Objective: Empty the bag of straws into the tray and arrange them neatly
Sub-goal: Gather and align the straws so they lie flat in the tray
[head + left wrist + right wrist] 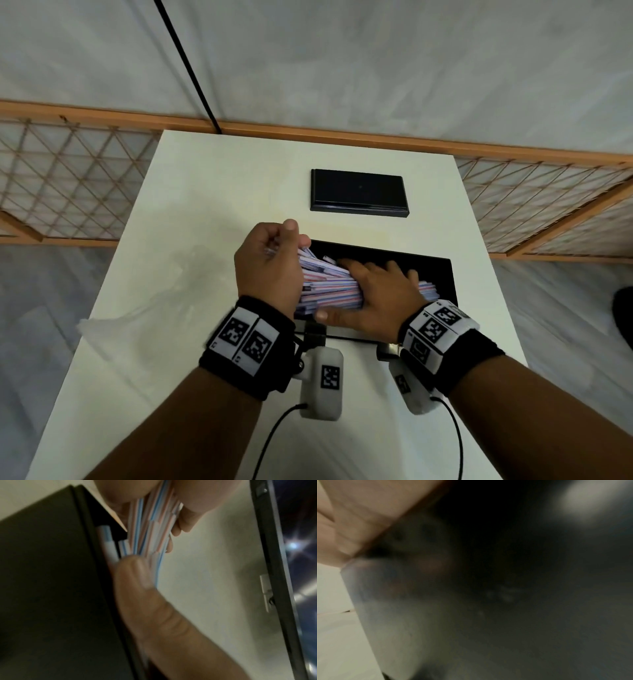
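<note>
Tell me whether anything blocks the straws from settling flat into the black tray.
Only the hands themselves. The right hand lies flat on the straws in the tray; the left hand grips their left ends over the tray's left edge. Nothing else visible intervenes.

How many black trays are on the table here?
2. One tray sits near the person, holding the straws under both hands. The other tray lies farther back on the table, upside down by its look.

No readable text; wristbands (251,342) bear only coded markers.
</note>
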{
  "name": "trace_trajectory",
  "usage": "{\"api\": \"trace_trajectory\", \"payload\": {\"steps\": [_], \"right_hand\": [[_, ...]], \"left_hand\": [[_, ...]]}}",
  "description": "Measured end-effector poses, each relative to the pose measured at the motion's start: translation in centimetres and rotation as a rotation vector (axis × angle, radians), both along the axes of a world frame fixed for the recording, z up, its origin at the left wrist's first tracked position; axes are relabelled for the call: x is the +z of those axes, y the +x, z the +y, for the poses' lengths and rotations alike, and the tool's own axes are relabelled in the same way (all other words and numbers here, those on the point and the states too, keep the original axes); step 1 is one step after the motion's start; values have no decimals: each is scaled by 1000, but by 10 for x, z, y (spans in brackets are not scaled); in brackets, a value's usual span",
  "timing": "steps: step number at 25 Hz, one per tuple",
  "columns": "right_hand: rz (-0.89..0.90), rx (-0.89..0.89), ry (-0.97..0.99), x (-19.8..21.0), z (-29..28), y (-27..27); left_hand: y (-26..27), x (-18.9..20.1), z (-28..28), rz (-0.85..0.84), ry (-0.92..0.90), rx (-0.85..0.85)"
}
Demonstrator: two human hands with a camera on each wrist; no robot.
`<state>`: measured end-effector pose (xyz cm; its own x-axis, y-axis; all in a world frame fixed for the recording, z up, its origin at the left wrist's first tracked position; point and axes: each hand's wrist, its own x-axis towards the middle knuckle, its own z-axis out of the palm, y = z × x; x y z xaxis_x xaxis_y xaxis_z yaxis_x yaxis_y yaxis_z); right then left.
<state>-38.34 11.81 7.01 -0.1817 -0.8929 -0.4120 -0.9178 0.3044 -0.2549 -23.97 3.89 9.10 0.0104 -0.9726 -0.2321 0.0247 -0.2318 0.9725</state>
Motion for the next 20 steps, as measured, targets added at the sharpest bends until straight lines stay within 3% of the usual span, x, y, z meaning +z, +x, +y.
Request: {"api": "trace_trajectory", "payload": {"steps": [6,9,14,18,20], "right_hand": [[-33,-51,-219,1,6,5],[-29,-46,-120,2,11,1],[-123,2,-3,7,0,-1],[-132,18,54,6,-4,-1],[-121,36,78,7,-4,-2]], "left_hand": [[0,5,-5,145,154,60],[6,-1,-7,-56,-31,-43],[10,7,-9,-207,-79,-47],[23,33,-10,-511,-308,-79],[16,50,-7,-554,-390,-102]]}}
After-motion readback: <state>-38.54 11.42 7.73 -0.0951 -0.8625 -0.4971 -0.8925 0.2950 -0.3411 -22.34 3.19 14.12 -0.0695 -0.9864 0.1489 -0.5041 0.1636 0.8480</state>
